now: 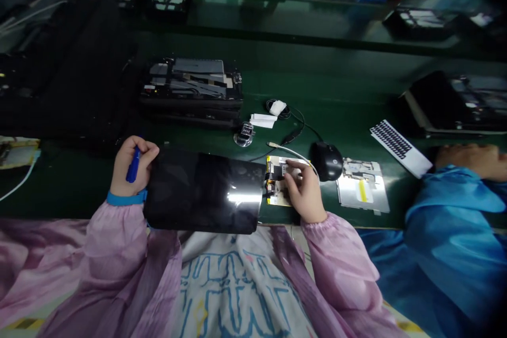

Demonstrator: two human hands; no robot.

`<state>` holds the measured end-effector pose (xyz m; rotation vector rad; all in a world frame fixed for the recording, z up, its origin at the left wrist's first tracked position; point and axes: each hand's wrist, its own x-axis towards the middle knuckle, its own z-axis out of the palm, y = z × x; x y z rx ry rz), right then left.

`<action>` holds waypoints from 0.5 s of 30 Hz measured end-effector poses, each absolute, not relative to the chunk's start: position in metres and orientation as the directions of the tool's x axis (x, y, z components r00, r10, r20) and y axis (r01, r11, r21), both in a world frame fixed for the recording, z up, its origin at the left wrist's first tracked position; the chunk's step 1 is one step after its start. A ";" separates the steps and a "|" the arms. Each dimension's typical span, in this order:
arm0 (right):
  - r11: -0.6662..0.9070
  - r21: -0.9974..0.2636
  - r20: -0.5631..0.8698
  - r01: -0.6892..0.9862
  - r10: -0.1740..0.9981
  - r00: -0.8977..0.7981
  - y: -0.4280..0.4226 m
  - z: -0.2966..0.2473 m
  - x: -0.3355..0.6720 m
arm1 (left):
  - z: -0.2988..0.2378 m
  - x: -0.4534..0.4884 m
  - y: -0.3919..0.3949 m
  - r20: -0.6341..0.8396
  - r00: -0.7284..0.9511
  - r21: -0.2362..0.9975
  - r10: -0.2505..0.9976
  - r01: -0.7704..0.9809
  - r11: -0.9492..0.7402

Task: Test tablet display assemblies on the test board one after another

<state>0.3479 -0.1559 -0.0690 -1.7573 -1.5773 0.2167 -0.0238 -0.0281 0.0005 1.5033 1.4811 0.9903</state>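
A black glossy tablet (204, 190) lies flat at the near edge of the green bench (348, 90). My left hand (130, 166) rests at its left edge, fingers closed round a blue pen (133, 165). My right hand (303, 190) lies on a small circuit board with yellow tape (277, 182) joined to the tablet's right edge, fingers pinched on it. A white cable (293, 154) runs over that board toward my right hand.
A black mouse (327, 160) and a silver metal plate (362, 186) lie right of my hand. A stack of opened devices (192, 87) stands behind the tablet, with a tally counter (244, 133) nearby. A co-worker's blue sleeve (447, 211) and a small white keyboard (398, 145) are at right.
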 end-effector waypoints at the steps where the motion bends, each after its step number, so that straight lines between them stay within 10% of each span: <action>1: 0.048 -0.648 0.367 0.760 0.894 0.256 -0.158 -0.065 0.345 | 0.004 -0.018 -0.028 -0.018 -0.011 0.973 1.000 0.231 0.020; 6: 0.336 -0.517 0.574 0.787 0.818 0.029 -0.179 -0.028 0.289 | 0.000 -0.007 -0.028 -0.098 -0.029 0.982 0.995 -0.164 0.092; 11: 0.598 -0.367 0.332 0.712 0.800 -0.501 -0.192 -0.008 0.232 | -0.008 -0.009 -0.033 -0.210 0.081 0.952 0.974 -0.209 0.222; 15: 0.365 -0.294 0.269 0.884 0.918 -0.289 -0.177 -0.011 0.234 | -0.008 -0.006 -0.036 -0.230 0.123 0.923 0.965 -0.288 0.257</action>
